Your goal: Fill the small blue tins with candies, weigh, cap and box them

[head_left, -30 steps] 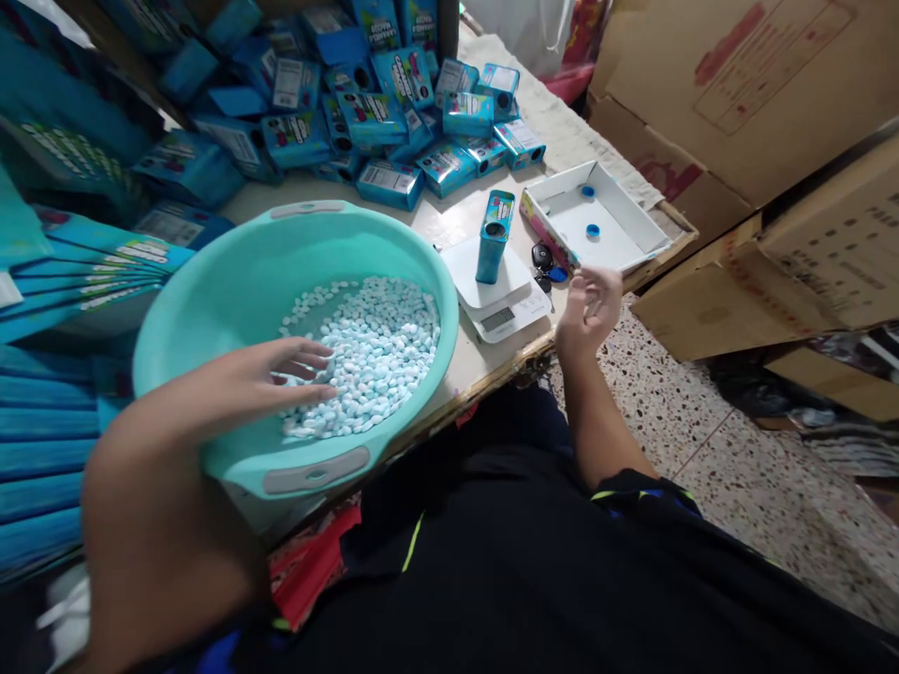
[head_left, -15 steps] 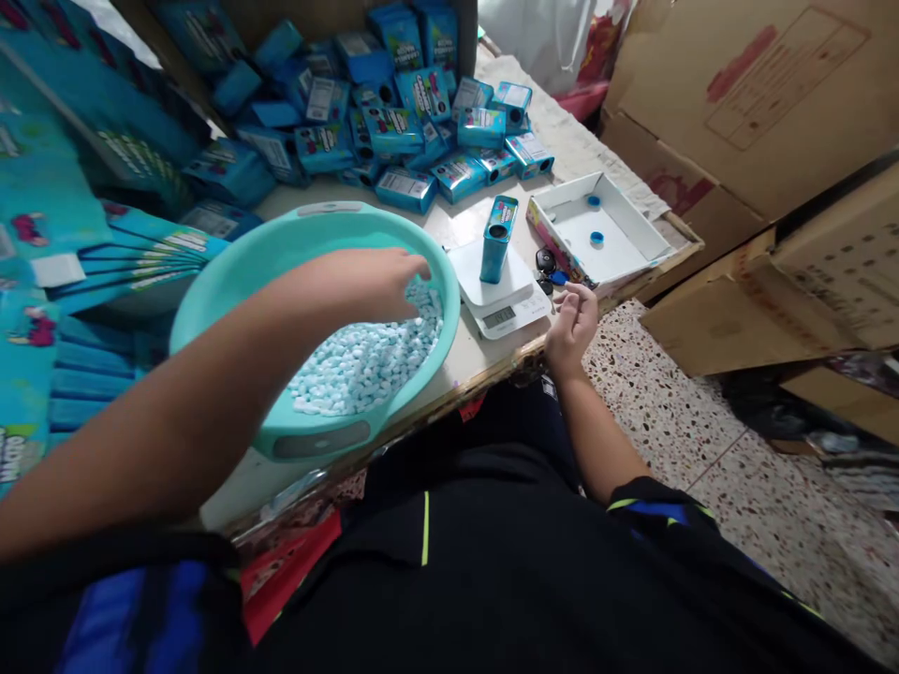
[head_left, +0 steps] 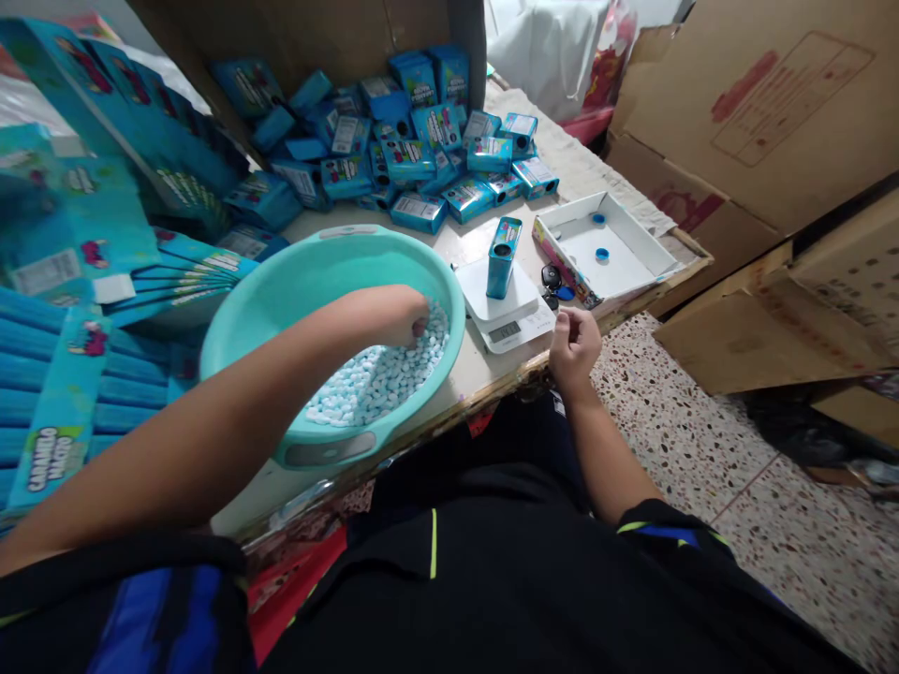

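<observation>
While the person's dark shirt (head_left: 506, 580) is filling the bottom centre of the frame, a bare forearm is slanting across from the lower left, and the left hand (head_left: 405, 314) is resting, fingers bent, against a bed of white and pale blue sweets (head_left: 379, 386) at centre. From where I am standing, its fingertips are mostly hiding, so I cannot tell whether they are grasping any. Right of centre, the right hand (head_left: 576, 344) is forming a loose fist by the front edge of the table (head_left: 472, 370); whether anything is lying inside it, I cannot tell. The sweets are covering the right part of a turquoise bowl (head_left: 302, 276). Just right of the bowl, a white scale (head_left: 521, 326) is bearing an upright blue box (head_left: 500, 273), and its display is showing figures too small for me to read. Dark keys (head_left: 552, 277) are lying between the scale and a shallow white tray (head_left: 636, 248), where two blue caps (head_left: 602, 254) are resting. Folded blue cartons (head_left: 133, 402) are occupying the left. Farther off, a jumbled pile of blue boxes (head_left: 411, 161) is lying at upper centre, and large cardboard boxes (head_left: 779, 112) are standing at upper right.
</observation>
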A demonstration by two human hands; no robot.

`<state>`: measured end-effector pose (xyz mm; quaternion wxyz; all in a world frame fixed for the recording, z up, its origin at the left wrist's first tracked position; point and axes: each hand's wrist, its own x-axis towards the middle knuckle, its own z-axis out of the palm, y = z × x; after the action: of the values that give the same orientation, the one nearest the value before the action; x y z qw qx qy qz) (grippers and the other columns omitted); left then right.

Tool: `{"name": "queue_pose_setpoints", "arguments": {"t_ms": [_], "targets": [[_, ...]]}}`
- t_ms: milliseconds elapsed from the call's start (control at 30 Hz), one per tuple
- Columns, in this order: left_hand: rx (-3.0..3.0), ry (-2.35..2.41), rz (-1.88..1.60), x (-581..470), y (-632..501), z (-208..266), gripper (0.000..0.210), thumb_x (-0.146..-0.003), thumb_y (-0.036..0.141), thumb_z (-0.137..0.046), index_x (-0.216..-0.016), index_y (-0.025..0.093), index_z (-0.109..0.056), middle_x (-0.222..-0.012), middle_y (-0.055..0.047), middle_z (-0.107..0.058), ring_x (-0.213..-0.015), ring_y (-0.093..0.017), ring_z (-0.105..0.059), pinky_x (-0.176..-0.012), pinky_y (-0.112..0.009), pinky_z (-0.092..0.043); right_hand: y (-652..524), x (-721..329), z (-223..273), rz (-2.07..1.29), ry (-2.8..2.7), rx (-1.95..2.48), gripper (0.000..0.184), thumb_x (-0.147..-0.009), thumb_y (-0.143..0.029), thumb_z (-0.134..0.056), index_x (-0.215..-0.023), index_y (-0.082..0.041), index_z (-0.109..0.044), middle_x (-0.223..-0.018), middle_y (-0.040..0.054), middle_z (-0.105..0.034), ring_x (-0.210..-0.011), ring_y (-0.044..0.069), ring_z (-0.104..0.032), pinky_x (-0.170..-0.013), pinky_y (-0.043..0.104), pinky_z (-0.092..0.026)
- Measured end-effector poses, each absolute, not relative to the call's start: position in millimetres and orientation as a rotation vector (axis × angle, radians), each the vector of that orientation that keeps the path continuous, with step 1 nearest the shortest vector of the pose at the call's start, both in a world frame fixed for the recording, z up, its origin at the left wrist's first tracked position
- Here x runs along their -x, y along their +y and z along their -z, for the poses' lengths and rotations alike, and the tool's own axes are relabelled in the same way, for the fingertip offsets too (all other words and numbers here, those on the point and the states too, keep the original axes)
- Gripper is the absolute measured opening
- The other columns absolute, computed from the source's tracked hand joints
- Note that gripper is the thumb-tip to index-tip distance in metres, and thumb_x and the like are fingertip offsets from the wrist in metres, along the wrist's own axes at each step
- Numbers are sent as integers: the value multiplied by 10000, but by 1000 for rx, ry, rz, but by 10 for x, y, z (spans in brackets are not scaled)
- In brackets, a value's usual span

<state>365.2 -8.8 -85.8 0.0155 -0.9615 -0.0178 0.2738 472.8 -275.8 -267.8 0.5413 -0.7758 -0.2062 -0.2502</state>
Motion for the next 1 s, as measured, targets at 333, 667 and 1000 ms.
{"name": "queue_pose_setpoints", "arguments": {"t_ms": [333,667,1000], "targets": [[3252,-15,-109,-4003,-66,158,165,-723,166,-665,-824,190,-793,-756,-5,-711,-661,-143,-595,-686,-280,-440,-2706,-4690,2771,530,-390,1843,508,-1003,-482,-509,-1335,-127,-656,-796,69,-706,-636,178,-643,-620,323,-548],[3493,334,446,-4397,-256,578,167,-829,189,-621,-864,164,-782,-880,-30,-777,-852,-160,-715,-812,-267,-508,-2680,-4701,2767,536,-397,1883,476,-1007,-485,-501,-1266,-151,-720,-868,103,-748,-724,205,-690,-716,364,-589],[3417,396,318,-4556,-181,660,164,-849,216,-641,-912,157,-781,-913,-52,-787,-862,-184,-709,-801,-273,-506,-2648,-4754,2848,552,-431,1854,408,-1020,-460,-510,-1206,-179,-739,-988,130,-794,-842,235,-751,-823,416,-627]]}}
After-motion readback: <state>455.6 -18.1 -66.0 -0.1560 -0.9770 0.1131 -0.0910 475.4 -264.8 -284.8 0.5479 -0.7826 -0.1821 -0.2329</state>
